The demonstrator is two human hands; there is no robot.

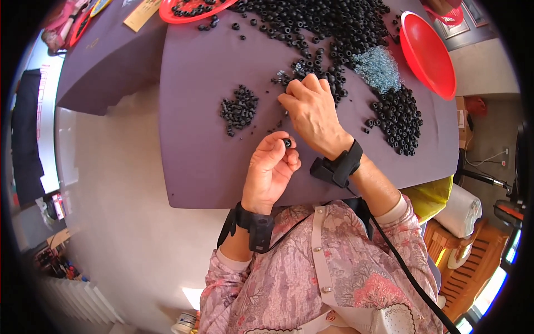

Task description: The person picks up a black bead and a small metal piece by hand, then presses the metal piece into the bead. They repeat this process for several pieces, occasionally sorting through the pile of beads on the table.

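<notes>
Black ring (287,143), small and rubbery-looking, is sitting pinched between the thumb and forefinger of the left hand (270,172), just above the near part of the purple table (194,100); that grip is closed narrowly on the one piece. The right hand (312,111) is lying palm down beyond it, its fingertips (290,88) curled onto the table at the edge of the big heap of black rings (328,28); whether it is holding anything cannot be told. A small separate pile of rings (239,109) is lying to the left of the hands, and another pile (399,118) to the right. A patch of pale blue pieces (378,68) is lying between the heaps. Two red dishes are showing: one (428,53) tilted at the right edge, one (186,11) at the far side holding several rings. A tan flat label or card (142,14) is lying at the far left. Both wrists are wearing black strapped bands.
</notes>
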